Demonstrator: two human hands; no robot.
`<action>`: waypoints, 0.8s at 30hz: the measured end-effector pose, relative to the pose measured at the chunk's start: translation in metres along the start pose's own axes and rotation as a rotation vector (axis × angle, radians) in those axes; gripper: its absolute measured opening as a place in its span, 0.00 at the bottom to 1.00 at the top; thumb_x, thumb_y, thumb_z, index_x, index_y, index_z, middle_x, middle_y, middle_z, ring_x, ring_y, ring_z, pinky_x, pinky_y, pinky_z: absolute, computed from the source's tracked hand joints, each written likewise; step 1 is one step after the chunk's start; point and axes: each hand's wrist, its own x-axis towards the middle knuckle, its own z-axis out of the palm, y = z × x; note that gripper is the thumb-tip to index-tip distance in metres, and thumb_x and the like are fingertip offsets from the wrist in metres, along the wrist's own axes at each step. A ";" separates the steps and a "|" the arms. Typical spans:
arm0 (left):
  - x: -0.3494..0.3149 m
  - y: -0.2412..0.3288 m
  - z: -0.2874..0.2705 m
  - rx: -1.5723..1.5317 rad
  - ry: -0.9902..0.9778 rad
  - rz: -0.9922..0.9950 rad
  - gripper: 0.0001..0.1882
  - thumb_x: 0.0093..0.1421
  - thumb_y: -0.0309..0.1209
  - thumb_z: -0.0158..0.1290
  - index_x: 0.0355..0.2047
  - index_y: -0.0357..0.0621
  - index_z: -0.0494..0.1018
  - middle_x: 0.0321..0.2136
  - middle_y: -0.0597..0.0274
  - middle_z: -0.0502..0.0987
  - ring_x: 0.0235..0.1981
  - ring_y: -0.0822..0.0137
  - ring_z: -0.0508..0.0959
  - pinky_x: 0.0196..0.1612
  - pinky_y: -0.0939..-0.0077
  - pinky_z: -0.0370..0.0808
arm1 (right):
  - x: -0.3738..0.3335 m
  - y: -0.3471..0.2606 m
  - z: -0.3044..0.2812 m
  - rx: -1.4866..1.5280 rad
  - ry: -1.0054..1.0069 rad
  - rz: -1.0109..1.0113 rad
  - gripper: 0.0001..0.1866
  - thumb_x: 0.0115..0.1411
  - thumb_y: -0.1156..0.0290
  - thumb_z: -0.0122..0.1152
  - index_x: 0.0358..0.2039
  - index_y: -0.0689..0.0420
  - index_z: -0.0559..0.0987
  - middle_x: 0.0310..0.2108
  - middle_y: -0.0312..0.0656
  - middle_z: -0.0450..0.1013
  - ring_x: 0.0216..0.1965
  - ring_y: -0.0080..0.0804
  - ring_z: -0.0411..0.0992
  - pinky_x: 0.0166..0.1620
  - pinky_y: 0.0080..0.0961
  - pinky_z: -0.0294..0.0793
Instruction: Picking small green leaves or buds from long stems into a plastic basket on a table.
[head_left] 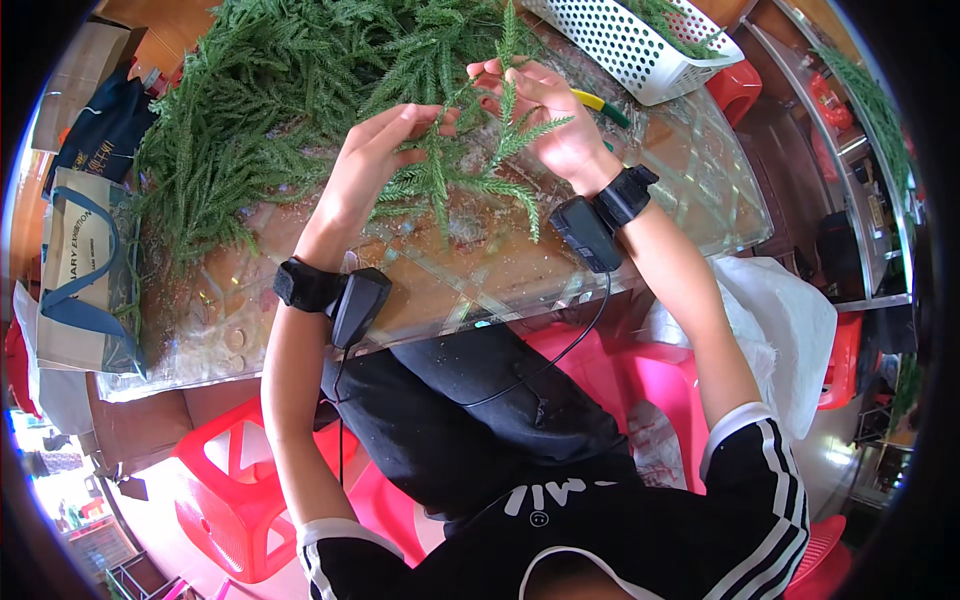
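Between my hands, over the table, is a green artificial pine sprig with several needled arms fanning out. My right hand pinches it near the upper stem, thumb and fingers closed around it. From the other side, my left hand has its fingers and thumb closed on the sprig's left arm; the needles partly hide the fingertips. A large heap of similar green sprigs covers the far left of the table, just beyond my left hand. Beside my right hand lies a tool with a yellow and green handle.
The table has a glossy cover strewn with small bits. A white perforated basket with greenery stands at the far right. At the left edge is a paper bag with blue handles. A red stool stands below, left of my legs.
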 end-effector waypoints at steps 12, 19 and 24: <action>-0.013 0.009 0.014 -0.331 -0.192 -0.095 0.20 0.66 0.38 0.37 0.41 0.30 0.67 0.35 0.51 0.74 0.42 0.62 0.72 0.49 0.68 0.65 | -0.001 0.008 0.007 0.105 0.001 0.057 0.13 0.58 0.68 0.56 0.41 0.61 0.74 0.41 0.38 0.72 0.43 0.24 0.69 0.45 0.22 0.66; -0.013 0.006 0.013 -0.343 -0.145 -0.055 0.18 0.66 0.39 0.39 0.42 0.33 0.65 0.20 0.62 0.70 0.27 0.69 0.71 0.45 0.72 0.66 | 0.002 -0.003 0.015 0.014 0.052 0.037 0.12 0.58 0.70 0.56 0.41 0.62 0.75 0.39 0.39 0.73 0.41 0.24 0.69 0.47 0.23 0.67; -0.011 0.005 0.012 -0.287 -0.156 -0.007 0.18 0.65 0.39 0.40 0.42 0.34 0.65 0.13 0.68 0.63 0.17 0.74 0.64 0.41 0.76 0.66 | 0.003 -0.003 0.018 -0.024 0.103 0.073 0.13 0.56 0.72 0.57 0.42 0.62 0.75 0.37 0.38 0.75 0.39 0.24 0.71 0.45 0.22 0.68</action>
